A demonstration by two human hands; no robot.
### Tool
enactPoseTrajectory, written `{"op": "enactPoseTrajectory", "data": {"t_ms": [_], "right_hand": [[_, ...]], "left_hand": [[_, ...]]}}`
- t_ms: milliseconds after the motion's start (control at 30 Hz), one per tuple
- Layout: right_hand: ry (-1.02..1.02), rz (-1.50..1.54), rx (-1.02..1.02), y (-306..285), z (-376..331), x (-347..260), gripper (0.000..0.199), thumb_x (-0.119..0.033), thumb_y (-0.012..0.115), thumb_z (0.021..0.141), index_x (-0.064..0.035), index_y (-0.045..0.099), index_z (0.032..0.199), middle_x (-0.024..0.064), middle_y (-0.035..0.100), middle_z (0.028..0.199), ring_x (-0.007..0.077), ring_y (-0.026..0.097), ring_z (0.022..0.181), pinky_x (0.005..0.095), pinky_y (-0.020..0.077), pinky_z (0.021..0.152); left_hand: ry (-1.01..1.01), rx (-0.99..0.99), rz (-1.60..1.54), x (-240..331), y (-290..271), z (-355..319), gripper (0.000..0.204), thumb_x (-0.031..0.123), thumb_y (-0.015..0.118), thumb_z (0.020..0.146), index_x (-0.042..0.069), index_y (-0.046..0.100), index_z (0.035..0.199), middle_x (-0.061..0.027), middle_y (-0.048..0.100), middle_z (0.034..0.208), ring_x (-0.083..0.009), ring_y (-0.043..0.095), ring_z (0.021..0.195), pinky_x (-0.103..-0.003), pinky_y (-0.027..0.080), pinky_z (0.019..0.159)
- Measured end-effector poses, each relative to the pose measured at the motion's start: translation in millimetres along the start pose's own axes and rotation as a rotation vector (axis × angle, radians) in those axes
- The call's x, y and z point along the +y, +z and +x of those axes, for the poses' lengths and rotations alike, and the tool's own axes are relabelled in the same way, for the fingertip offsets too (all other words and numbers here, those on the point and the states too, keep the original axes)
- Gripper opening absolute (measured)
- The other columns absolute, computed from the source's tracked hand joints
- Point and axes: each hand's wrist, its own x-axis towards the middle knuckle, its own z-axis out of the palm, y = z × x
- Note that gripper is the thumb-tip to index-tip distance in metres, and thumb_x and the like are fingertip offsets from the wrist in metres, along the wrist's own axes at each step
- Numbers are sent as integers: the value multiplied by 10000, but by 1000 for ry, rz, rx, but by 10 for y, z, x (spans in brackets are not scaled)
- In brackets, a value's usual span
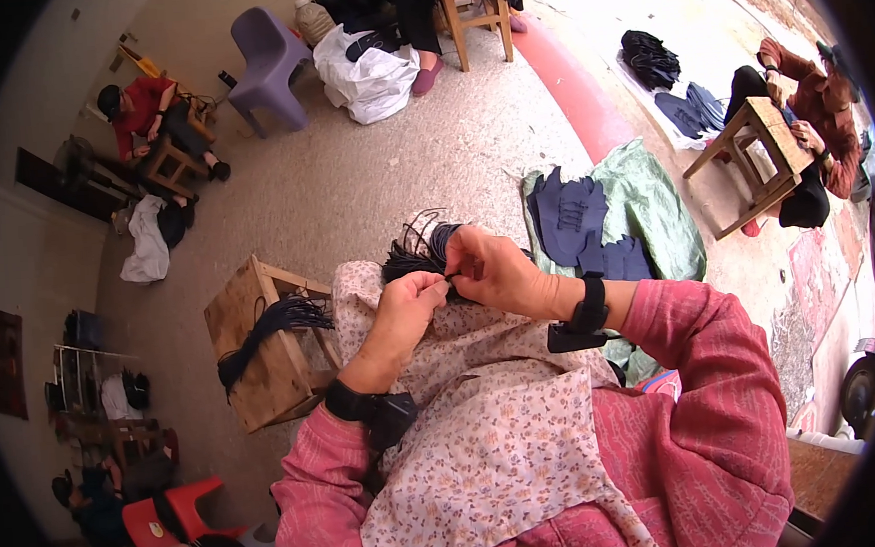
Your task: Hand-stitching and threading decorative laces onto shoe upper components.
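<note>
My left hand (400,321) and my right hand (506,277) meet above my lap, fingertips pinched close together. A thin dark lace (451,277) shows between them; its exact path is hidden by the fingers. Just beyond lies a dark blue fabric piece (444,241), mostly covered by my right hand, with loose black laces (408,257) sticking up around it. A flowered apron (497,430) covers my lap. To the left, a bundle of dark laces (278,325) drapes over a wooden stool (238,321).
Dark blue cut pieces with laces (569,215) lie on a green sheet (650,195) ahead right. At far right a person works at a wooden stool (765,143). A purple chair (266,63), white sacks (370,77) and other seated people are farther off; a red chair (196,509) is lower left.
</note>
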Motion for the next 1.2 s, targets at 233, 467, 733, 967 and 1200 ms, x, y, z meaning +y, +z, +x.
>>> {"op": "enactPoseTrajectory", "data": {"t_ms": [233, 467, 733, 967, 1200], "right_hand": [[-201, -69, -84, -92, -56, 120, 181, -5, 720, 770, -24, 595, 900, 84, 538, 862, 193, 591, 713, 298, 502, 647], [-384, -496, -41, 6, -105, 161, 154, -155, 688, 833, -49, 591, 889, 90, 553, 842, 260, 611, 714, 350, 505, 604], [-438, -696, -96, 29, -126, 100, 125, -139, 660, 796, -67, 561, 819, 88, 538, 784, 271, 609, 661, 388, 485, 545], [-336, -454, -164, -142, -42, 33, 91, -104, 632, 788, -53, 556, 797, 117, 554, 757, 340, 601, 666, 436, 475, 587], [-296, -416, -258, -294, -82, 144, 103, -115, 635, 818, -31, 577, 802, 139, 566, 743, 367, 594, 684, 427, 472, 605]], "left_hand": [[-231, -132, -241, 80, -107, 47, 146, 197, 606, 945, 92, 593, 845, 84, 476, 646, 8, 297, 434, -184, 185, 374], [-237, -152, -232, 95, -114, 74, 123, 189, 623, 929, 80, 617, 870, 54, 547, 717, 3, 377, 501, -159, 248, 400], [-169, -120, -240, 68, -94, 36, 118, 152, 647, 913, 36, 623, 912, 1, 596, 762, -29, 472, 533, -172, 357, 415], [-72, -76, -432, -51, -111, 69, 189, 106, 690, 884, 56, 535, 979, -52, 620, 774, -65, 533, 536, -197, 426, 439], [-32, 8, -358, -132, -264, 90, 208, 69, 689, 873, 76, 494, 946, -57, 616, 735, -73, 525, 488, -201, 437, 441]]}}
